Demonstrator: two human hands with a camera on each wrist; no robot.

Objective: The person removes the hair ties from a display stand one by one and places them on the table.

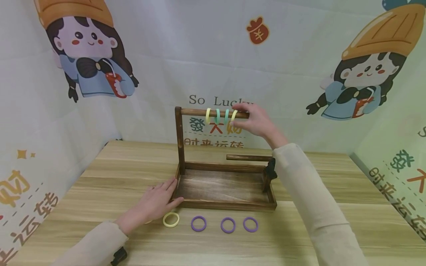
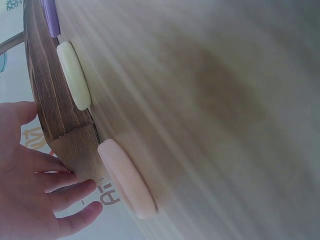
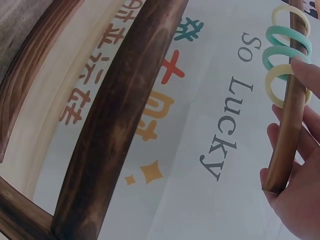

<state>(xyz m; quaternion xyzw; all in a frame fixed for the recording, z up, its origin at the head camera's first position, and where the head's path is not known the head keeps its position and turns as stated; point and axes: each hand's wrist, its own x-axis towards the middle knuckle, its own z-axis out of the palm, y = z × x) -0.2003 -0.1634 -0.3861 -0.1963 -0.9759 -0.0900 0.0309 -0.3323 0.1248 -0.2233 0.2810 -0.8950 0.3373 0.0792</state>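
On the upper bar (image 1: 194, 111) of a dark wooden rack hang two yellow and two green rings. My right hand (image 1: 254, 120) pinches the rightmost yellow ring (image 3: 274, 89) between thumb and fingers, around the bar near its free end. Beside that ring are the green rings (image 1: 226, 116) and a second yellow ring (image 1: 208, 116). My left hand (image 1: 154, 201) rests with extended fingers against the left end of the rack's tray base (image 1: 229, 204). In the left wrist view, a pale pinkish ring (image 2: 127, 180) lies close to its fingertips; the head view mostly hides it.
A yellow ring (image 1: 171, 220) and three purple rings (image 1: 198, 224) lie on the wooden table (image 1: 149, 247) before the rack. A shorter lower bar (image 1: 249, 157) juts leftward from the rack's right post, below my right forearm. Printed cloth (image 1: 213, 55) hangs behind.
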